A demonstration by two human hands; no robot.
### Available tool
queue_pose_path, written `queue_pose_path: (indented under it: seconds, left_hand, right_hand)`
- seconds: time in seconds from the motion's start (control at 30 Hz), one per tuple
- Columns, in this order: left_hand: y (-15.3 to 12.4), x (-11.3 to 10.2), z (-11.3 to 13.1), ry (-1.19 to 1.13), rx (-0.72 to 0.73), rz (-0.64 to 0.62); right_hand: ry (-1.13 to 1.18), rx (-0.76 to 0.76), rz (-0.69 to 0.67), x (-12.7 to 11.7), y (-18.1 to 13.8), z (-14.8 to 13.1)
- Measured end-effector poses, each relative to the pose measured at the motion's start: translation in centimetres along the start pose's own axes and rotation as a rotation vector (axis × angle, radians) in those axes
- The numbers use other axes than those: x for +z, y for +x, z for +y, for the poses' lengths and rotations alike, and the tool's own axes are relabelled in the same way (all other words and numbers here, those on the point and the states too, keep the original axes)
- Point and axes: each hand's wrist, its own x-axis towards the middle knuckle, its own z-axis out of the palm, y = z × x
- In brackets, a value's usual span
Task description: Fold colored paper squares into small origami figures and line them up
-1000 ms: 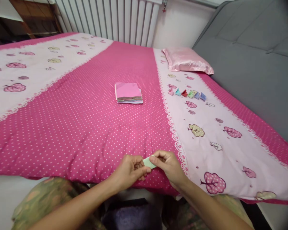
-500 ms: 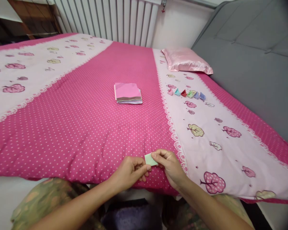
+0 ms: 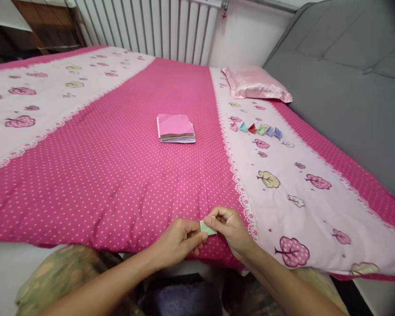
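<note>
A small folded piece of light green paper (image 3: pixel 208 228) is held between my two hands, just above the near edge of the bed. My left hand (image 3: pixel 183 237) pinches its lower left side between thumb and fingers. From the upper right, my right hand (image 3: pixel 228 228) grips the paper's top edge with thumb and fingertips. My fingers cover part of the paper, so its exact folds cannot be made out. Farther off lies a stack of square coloured paper (image 3: pixel 175 125), with a pink sheet on top.
Several small folded paper pieces (image 3: pixel 252 128) in different colours stand in a row on the white strip of the bedspread (image 3: pixel 118 184). Behind them lies a pink satin pillow (image 3: pixel 256 83). A grey headboard (image 3: pixel 345 74) rises on the right; a white radiator (image 3: pixel 151 28) is at the back.
Both hands and the green paper have shifted slightly down. My right thumb and fingers have moved a little left over the paper's top edge, covering more of it.
</note>
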Motion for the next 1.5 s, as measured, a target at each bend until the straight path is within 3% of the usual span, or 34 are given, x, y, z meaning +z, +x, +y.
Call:
queue_pose_path:
  seconds: [0.27,0.5,0.7,0.8,0.97,1.07,1.2,1.5]
  left_hand:
    - [-0.2,0.1,-0.3,0.103,0.008,-0.049]
    - [0.2,0.1,0.0,-0.103,0.000,0.022]
    - [0.7,-0.6,0.0,-0.206,0.067,0.119]
    - [0.7,-0.7,-0.3,-0.080,0.105,0.156]
    - [0.5,-0.9,-0.3,0.267,0.260,0.503]
    - [0.4,-1.3,-0.1,0.414,0.430,0.635]
    - [0.5,-1.5,0.1,0.464,0.572,0.606]
    - [0.5,-1.1,0.0,0.466,0.587,0.585]
  right_hand:
    - [-0.213,-0.139,-0.087,-0.2,-0.2,0.0]
    - [-0.031,-0.011,-0.127,-0.2,0.1,-0.3]
    - [-0.056,-0.082,-0.043,-0.7,0.3,-0.3]
    - [-0.159,-0.175,-0.011,-0.9,0.3,-0.3]
    - [-0.508,-0.434,0.080,-1.0,0.3,-0.5]
    - [-0.617,-0.550,0.102,-0.9,0.2,-0.3]
    - [-0.676,-0.642,0.092,-0.8,0.3,0.1]
    - [-0.666,-0.738,0.114,-0.5,0.0,-0.2]
